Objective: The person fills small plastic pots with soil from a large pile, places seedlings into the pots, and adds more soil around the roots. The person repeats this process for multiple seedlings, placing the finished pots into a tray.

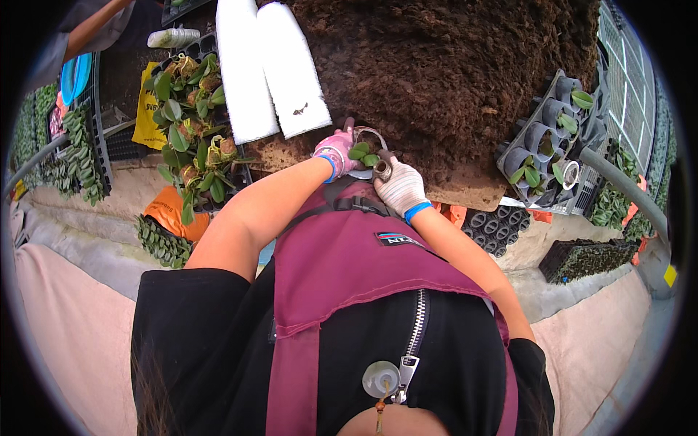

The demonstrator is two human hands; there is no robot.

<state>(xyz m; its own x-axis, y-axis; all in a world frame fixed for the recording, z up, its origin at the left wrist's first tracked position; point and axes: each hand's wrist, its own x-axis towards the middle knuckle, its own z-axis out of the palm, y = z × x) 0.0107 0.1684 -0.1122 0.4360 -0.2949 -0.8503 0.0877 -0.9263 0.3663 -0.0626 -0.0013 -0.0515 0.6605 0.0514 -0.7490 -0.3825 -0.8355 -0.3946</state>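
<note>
My left hand (335,151), in a pink glove, grips the left side of a clear plastic pot (377,132) just before my apron. Inside the pot stands an orchid seedling (362,152) with a few rounded green leaves. My right hand (402,186), in a white striped knit glove, is closed around a short tube-like tool (383,170) at the pot's right side. Its round end points up toward me, and its lower part is hidden. A large heap of brown growing medium (436,71) lies right behind both hands.
On the left, a black tray (204,46) carries several orchid seedlings (191,131) with moss-wrapped roots. Two white foam slabs (297,71) lie beside it. A tray (504,144) at right holds potted seedlings and a white cup (570,173). Another person's arm (92,30) reaches in upper left.
</note>
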